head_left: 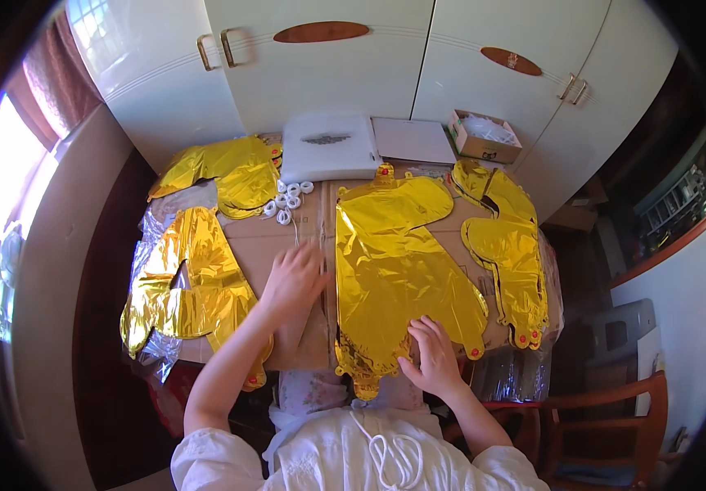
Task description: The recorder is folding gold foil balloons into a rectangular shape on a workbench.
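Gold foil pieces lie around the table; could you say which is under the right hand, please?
The large middle piece: the right hand overlaps its lower right part; the others lie to either side.

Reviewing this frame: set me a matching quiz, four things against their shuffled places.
1. Left hand
2. Right hand
3. White rolls
4. Wooden chair

A. Beside the white case
B. Near the picture's lower right corner
C. Over bare cardboard
D. At the large middle gold foil's lower edge

1-C, 2-D, 3-A, 4-B
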Action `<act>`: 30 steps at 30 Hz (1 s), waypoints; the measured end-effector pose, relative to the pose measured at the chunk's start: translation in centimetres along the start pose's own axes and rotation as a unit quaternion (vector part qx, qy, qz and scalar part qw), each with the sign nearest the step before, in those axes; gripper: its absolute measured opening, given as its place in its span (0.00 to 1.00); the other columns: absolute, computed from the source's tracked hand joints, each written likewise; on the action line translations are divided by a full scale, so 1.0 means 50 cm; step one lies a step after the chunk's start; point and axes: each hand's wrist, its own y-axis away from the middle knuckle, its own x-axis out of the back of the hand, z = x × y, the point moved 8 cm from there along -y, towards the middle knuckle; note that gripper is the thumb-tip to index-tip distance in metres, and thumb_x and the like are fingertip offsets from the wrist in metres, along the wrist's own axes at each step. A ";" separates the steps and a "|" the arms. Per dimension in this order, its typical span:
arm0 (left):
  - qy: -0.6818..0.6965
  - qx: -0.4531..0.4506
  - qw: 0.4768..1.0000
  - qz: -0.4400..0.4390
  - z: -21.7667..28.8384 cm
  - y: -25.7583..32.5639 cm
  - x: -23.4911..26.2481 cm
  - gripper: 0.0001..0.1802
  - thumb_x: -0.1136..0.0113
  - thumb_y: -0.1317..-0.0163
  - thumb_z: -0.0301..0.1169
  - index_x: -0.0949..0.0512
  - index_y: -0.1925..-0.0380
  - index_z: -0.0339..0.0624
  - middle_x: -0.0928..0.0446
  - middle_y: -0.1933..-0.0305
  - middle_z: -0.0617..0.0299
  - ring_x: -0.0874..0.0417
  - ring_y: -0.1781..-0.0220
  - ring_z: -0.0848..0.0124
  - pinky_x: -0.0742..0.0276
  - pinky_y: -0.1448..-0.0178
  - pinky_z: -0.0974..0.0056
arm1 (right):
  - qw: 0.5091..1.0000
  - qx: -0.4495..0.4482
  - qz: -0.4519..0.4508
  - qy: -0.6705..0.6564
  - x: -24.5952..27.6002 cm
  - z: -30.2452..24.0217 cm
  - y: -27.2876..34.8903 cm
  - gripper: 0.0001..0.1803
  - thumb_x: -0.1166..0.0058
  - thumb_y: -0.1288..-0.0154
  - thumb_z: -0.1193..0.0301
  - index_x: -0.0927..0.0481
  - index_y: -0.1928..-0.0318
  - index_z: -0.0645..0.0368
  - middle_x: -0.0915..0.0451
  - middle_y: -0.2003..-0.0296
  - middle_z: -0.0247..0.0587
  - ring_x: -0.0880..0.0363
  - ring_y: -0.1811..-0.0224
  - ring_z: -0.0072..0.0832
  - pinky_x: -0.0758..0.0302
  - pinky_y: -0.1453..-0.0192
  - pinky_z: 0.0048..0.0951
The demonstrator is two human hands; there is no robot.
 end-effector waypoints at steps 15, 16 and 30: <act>-0.020 -0.042 0.999 0.010 0.173 0.247 -0.007 0.26 0.37 0.46 0.38 0.24 0.47 0.38 0.27 0.40 0.58 0.30 0.34 0.65 0.43 0.30 0.43 | 0.999 -0.026 -0.028 -0.001 -0.026 -0.002 0.007 0.26 0.41 0.41 0.64 0.31 0.45 0.61 0.27 0.42 0.48 0.34 0.35 0.46 0.46 0.29 0.58; -0.019 -0.043 0.999 0.008 0.173 0.248 -0.007 0.26 0.37 0.46 0.38 0.24 0.47 0.38 0.27 0.40 0.57 0.31 0.34 0.65 0.43 0.30 0.43 | 0.999 -0.024 -0.029 0.000 -0.028 -0.003 0.006 0.26 0.42 0.41 0.64 0.31 0.45 0.61 0.27 0.42 0.48 0.34 0.35 0.46 0.46 0.29 0.59; 0.040 -0.006 0.998 0.055 0.143 0.209 0.040 0.22 0.43 0.41 0.32 0.25 0.47 0.38 0.27 0.39 0.55 0.30 0.34 0.61 0.40 0.31 0.46 | 0.999 0.002 -0.005 -0.043 -0.011 -0.013 -0.023 0.26 0.43 0.40 0.64 0.30 0.43 0.57 0.29 0.40 0.46 0.35 0.34 0.44 0.45 0.31 0.62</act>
